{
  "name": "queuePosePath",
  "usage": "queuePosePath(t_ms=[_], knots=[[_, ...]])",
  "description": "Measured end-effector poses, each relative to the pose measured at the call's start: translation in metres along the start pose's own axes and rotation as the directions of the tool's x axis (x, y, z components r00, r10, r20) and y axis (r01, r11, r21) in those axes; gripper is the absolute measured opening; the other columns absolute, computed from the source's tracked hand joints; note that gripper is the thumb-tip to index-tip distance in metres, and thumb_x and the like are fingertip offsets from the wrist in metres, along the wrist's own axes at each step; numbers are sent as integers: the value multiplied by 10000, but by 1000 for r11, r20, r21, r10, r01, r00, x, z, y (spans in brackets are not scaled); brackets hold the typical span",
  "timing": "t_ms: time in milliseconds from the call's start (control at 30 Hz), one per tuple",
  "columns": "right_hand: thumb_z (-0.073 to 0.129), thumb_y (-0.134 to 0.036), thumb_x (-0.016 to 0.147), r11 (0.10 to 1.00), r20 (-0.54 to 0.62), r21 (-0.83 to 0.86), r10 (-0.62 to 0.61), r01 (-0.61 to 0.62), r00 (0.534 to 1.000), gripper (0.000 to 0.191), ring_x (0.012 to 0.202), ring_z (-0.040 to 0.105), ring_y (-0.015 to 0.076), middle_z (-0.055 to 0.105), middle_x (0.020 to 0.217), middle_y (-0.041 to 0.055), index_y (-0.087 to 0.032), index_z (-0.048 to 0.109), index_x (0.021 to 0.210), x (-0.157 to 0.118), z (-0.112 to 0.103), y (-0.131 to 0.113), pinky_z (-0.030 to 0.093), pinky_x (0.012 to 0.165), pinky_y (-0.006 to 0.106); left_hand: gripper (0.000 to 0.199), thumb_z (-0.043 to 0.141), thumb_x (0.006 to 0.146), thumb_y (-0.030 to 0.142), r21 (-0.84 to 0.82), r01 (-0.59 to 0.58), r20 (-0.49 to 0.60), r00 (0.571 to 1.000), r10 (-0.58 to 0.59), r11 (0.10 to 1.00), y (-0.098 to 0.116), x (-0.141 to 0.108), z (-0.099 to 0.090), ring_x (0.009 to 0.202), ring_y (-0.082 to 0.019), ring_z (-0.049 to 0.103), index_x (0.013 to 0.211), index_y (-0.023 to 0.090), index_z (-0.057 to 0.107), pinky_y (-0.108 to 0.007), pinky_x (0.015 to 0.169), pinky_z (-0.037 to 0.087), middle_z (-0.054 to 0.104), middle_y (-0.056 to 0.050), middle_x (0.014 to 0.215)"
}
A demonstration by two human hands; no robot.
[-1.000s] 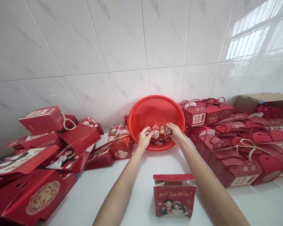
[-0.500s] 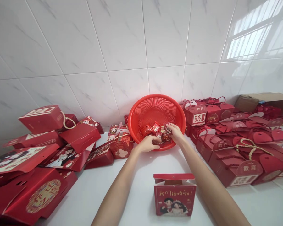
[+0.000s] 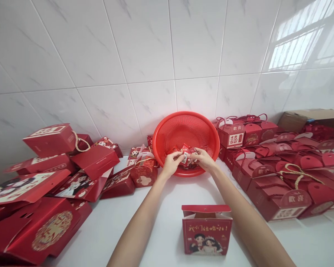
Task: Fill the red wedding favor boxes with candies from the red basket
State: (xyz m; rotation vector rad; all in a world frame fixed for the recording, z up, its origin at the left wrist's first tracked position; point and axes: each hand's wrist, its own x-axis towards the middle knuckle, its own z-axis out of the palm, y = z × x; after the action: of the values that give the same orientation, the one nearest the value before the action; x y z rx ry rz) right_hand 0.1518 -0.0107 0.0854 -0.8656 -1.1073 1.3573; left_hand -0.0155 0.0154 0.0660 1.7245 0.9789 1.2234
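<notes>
Two bare hands meet inside one red plastic basket [image 3: 183,128] standing against a tiled wall [image 3: 147,48] on a white bench [image 3: 167,230]. The left hand [image 3: 171,164] has a narrow grip, its fingertips pinching one small red packet [image 3: 185,160] with a white label. The right hand [image 3: 207,161] curls over more packets just beside it; whether its grip holds one cannot be told. The packets overlap at the basket's near side, too many hidden to count. Between the forearms, one upright red box [image 3: 206,235], printed with two cartoon figures, stands with its top flaps parted. To the left lies a jumbled heap of red boxes [image 3: 52,226]; to the right, rows of red boxes [image 3: 275,196], three along the back, and one brown carton [image 3: 317,115]. Overlap prevents a full tally of either group.
</notes>
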Motion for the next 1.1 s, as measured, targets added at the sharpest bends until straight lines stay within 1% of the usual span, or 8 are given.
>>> queuePosePath(t_ms=[133, 267, 367, 467, 567, 667, 867, 1100], knots=[[875, -235, 472, 996, -72, 87, 5, 1, 997, 324, 541, 562, 115, 643, 620, -10, -155, 668, 707, 4, 1, 2, 443, 513, 231, 288, 574, 874, 229, -27, 25, -40, 999, -26, 999, 2, 3, 0, 1043, -222, 692, 1105, 132, 718, -359, 951, 537, 747, -97, 1124], [808, -194, 554, 971, -193, 238, 33, 14, 981, 237, 699, 634, 165, 669, 706, 1, -189, 635, 716, 9, -9, 1, 547, 600, 273, 275, 509, 869, 126, 244, 0, -110, 994, 28, 970, 8, 1, -9, 1002, -207, 700, 1016, 149, 740, -350, 959, 528, 757, -85, 1067], [750, -140, 613, 943, -247, 332, 69, 17, 967, 195, 787, 647, 176, 657, 727, -18, -211, 587, 694, 12, -16, 0, 604, 699, 332, 292, 521, 811, 50, 573, -40, -25, 997, 66, 819, 13, -3, -15, 1024, -230, 685, 931, 168, 760, -358, 997, 494, 755, -84, 1043], [717, -80, 636, 912, -273, 410, 116, 7, 955, 200, 795, 647, 169, 655, 735, -18, -210, 569, 668, 14, -18, 0, 620, 713, 335, 382, 545, 756, 14, 790, -49, 47, 999, 19, 611, 17, -8, -15, 1078, -282, 655, 1042, 168, 746, -394, 992, 475, 723, -119, 1119], [712, -80, 658, 913, -260, 407, 122, -6, 958, 171, 779, 649, 170, 668, 751, -2, -205, 598, 684, 16, -17, 2, 613, 666, 304, 471, 569, 764, 38, 882, -21, 39, 999, -28, 471, 18, -13, -9, 1103, -298, 642, 1199, 177, 682, -411, 986, 450, 684, -145, 1200], [714, -88, 669, 918, -241, 396, 123, -18, 963, 146, 751, 651, 172, 673, 743, 13, -197, 622, 702, 18, -16, 3, 593, 613, 275, 351, 563, 832, 107, 910, 26, 11, 996, -87, 413, 19, -14, -4, 1084, -290, 654, 1145, 186, 702, -402, 969, 437, 706, -143, 1149], [731, -109, 703, 926, -204, 376, 117, -33, 972, 132, 698, 647, 162, 676, 726, 15, -192, 638, 748, 20, -16, 6, 568, 572, 252, 289, 477, 935, 185, 849, 68, -47, 997, -54, 524, 17, -9, -8, 1019, -285, 679, 1110, 170, 708, -369, 894, 467, 734, -152, 1090], [699, -132, 765, 916, -190, 395, 155, -69, 970, 99, 637, 631, 136, 668, 686, 10, -189, 628, 727, 15, -13, 2, 562, 546, 235, 317, 464, 940, 198, 676, 34, -219, 963, 156, 736, 6, -2, -14, 1050, -272, 650, 1165, 151, 683, -370, 957, 478, 713, -136, 1099]])
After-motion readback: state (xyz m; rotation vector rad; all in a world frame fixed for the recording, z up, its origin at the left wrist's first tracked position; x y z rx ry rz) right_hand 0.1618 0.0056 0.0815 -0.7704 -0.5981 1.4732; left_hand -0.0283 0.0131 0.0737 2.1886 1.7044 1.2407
